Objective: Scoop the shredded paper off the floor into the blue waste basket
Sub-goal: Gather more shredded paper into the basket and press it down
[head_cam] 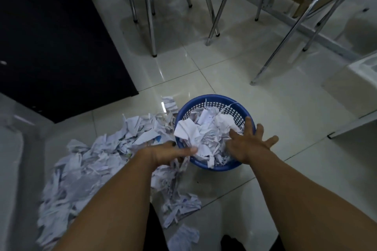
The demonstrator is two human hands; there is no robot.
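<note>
— From the head camera, where is the shredded paper (91, 161)?
— Mostly heaped on the floor (285, 108), left of the blue waste basket (212, 97) and touching it. More fills the basket.
— And the hands?
— The right hand (247, 142) lies on the paper inside, fingers (248, 123) spread, released. The left hand (169, 154) is at the near-left rim, thumb on paper; its fingers are hidden, so I cannot tell.

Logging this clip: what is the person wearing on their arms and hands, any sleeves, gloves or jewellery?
No sleeves are in view; both arms are bare to the frame's edge. The left hand and right hand have no gloves, and no watch, ring or bracelet shows. One nail on the left hand looks dark, perhaps polish.
</note>
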